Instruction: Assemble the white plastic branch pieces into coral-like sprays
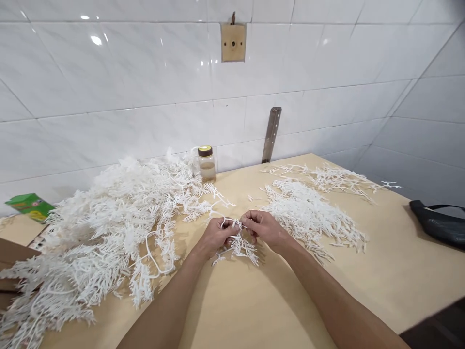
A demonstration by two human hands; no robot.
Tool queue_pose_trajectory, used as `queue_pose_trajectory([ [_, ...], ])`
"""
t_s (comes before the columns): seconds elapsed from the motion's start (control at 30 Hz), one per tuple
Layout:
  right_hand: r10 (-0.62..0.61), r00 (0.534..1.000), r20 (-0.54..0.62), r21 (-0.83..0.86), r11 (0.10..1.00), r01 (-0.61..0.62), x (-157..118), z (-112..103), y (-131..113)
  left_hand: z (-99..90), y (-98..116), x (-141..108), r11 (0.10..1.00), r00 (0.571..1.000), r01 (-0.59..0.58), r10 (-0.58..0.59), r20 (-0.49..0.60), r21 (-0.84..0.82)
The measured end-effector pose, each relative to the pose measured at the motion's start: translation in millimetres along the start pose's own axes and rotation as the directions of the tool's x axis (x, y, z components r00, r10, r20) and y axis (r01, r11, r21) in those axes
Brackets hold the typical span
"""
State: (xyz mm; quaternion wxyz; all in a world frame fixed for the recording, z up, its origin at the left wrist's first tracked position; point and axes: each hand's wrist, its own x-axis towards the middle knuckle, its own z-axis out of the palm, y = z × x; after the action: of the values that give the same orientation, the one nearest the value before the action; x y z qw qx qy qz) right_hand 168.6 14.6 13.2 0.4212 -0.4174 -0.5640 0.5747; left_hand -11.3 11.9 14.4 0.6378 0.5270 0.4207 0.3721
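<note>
Between my hands, over the middle of the table, is a white branching plastic sprig (242, 248), its fine tips hanging downward. My left hand (217, 236) is closed on the sprig, thumb and fingers pinching its stem. From the right, my right hand (264, 225) pinches at the same sprig with thumb and forefinger; the exact piece between those fingertips is too small to make out. A large heap of similar white sprigs (119, 218) spreads to the left. Just beyond my right hand lies a flatter pile of short white pieces (308, 213).
Thin bare white stems (337, 179) lie at the table's (279, 300) back right. A dark-lidded jar (207, 165) stands near the tiled wall, and a metal strip (271, 135) leans there. A green box (31, 207) is far left; a black bag (441, 223) sits at the right edge.
</note>
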Motion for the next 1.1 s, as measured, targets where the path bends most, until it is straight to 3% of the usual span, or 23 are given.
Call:
queue_pose_trajectory([
  [0.17, 0.005, 0.999, 0.051, 0.059, 0.998, -0.009, -2, 0, -2, -3.1, 0, 0, 0.999, 0.999, 0.014, -0.012, 0.047, -0.048],
  [0.37, 0.007, 0.999, 0.039, 0.029, 1.000, -0.008, -3, -1, -6, -0.5, 0, -2, 0.999, 1.000, -0.008, 0.008, 0.011, -0.044],
  [0.5, -0.038, 0.987, -0.157, -0.151, 0.988, 0.014, -2, -1, -6, 6.4, -6, 3, 0.997, 0.986, -0.077, 0.072, -0.152, -0.025],
  [0.57, -0.142, 0.947, -0.288, -0.332, 0.942, 0.040, -3, 0, -7, 9.8, -11, 5, 0.996, 0.968, -0.089, 0.085, -0.235, -0.007],
  [0.63, -0.250, 0.910, -0.329, -0.483, 0.873, 0.065, -4, 1, -10, 11.8, -14, 8, 0.996, 0.960, -0.090, 0.086, -0.265, -0.001],
  [0.73, -0.253, 0.925, -0.283, -0.557, 0.829, 0.056, -6, 4, -13, 12.0, -16, 9, 0.995, 0.963, -0.096, 0.092, -0.252, -0.003],
  [1.1, -0.139, 0.957, -0.256, -0.540, 0.841, -0.022, -6, 9, -10, 10.9, -17, 9, 0.993, 0.965, -0.096, 0.109, -0.237, 0.066],
])
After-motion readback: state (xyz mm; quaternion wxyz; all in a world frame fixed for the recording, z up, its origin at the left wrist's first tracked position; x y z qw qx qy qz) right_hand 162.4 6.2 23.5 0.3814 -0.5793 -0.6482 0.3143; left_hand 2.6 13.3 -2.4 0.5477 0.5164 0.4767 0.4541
